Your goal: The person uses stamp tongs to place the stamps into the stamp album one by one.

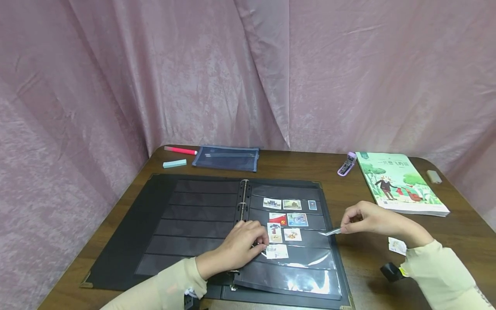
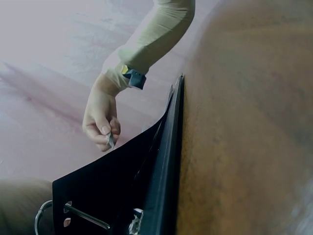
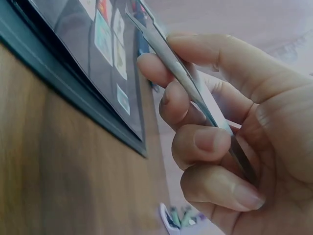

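A black ring-binder stamp album (image 1: 116, 241) lies open on the table. Stamps such as a pale one (image 1: 277, 251) and a red one (image 1: 277, 219) sit in the clear strips of its right page (image 1: 294, 280). My left hand (image 1: 241, 244) is bent over that page, fingertips beside the pale stamp's left edge; whether they pinch the strip is hidden. Past the page's right edge, my right hand (image 1: 368, 221) holds metal tweezers (image 1: 331, 232) between thumb and fingers. Their tips point toward the page and stand apart in the right wrist view, with nothing seen between them.
A loose stamp (image 1: 397, 246) lies on the table by the right forearm. Farther back are a picture book (image 1: 401, 183), a purple toy phone (image 1: 346, 164), an eraser (image 1: 434, 176), a blue zip pouch (image 1: 226, 159), a red pen (image 1: 180, 150) and a light-blue block (image 1: 175, 163).
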{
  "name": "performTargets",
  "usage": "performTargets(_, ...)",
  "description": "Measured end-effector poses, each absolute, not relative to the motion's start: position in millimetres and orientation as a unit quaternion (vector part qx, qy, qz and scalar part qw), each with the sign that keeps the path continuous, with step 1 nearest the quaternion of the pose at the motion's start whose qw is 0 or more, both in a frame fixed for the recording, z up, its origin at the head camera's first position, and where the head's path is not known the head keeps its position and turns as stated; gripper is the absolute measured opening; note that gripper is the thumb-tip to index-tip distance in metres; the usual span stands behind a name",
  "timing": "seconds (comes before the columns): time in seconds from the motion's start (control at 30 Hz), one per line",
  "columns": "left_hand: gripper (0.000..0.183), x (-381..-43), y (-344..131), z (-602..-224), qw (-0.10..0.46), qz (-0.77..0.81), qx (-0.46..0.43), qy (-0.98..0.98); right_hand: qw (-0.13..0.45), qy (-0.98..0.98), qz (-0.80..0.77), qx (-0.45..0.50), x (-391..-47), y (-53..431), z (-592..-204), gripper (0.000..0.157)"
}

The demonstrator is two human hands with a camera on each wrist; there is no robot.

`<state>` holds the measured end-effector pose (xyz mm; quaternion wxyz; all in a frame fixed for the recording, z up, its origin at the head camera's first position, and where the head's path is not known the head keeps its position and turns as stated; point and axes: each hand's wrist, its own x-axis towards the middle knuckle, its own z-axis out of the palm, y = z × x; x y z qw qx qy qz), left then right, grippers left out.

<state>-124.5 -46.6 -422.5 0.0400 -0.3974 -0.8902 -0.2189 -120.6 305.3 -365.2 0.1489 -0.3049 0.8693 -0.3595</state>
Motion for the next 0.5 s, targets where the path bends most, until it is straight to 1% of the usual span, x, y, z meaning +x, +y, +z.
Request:
performTargets(0.13,0.008,-124.8,-46.8,-423.2,0.041,-0.218,-0.398,-0.890,0.136,0.875,-0.355,-0.299,-114.2,317.8,-357.7,0.008)
performTargets(0.37,0.008,-124.8,-46.7,-423.5,0.042,-0.217,-0.401,-0.889,0.083,0.883,-0.339,-0.314,-100.3,349.4,-353.3,0.011)
performTargets(0.5,0.008,-125.2,-46.6,-423.6,0.043,-0.216,-0.401,-0.889,0.075,0.895,-0.325,-0.295,-89.9,367.4,-350.2,0.014)
